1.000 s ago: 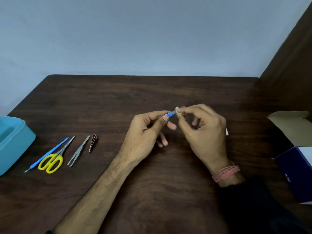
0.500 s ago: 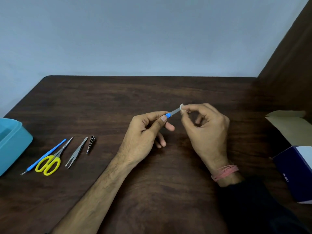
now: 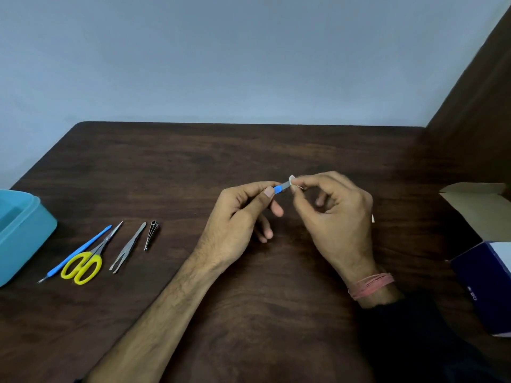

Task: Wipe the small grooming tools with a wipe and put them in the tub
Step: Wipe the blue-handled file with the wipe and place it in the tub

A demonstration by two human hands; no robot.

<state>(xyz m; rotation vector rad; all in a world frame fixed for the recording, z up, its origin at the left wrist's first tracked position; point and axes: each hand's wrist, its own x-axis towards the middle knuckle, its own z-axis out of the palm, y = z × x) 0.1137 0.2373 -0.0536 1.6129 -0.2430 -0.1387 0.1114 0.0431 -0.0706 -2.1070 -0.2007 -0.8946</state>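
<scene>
Blue-handled tool point(image 3: 279, 187), well right of the tub point(image 3: 26, 233): left hand point(image 3: 237, 217) pinches its handle, right hand point(image 3: 331, 214) pinches the wipe point(image 3: 292, 179) round its tip. Best to hold firm and draw the wipe straight off the metal.

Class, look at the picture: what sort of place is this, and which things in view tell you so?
Probably a plain desk in a room corner at home, though it could be an office. The signs: a dark wooden table against a bare pale wall, a blue tub, and scissors laid out with other grooming tools.
</scene>
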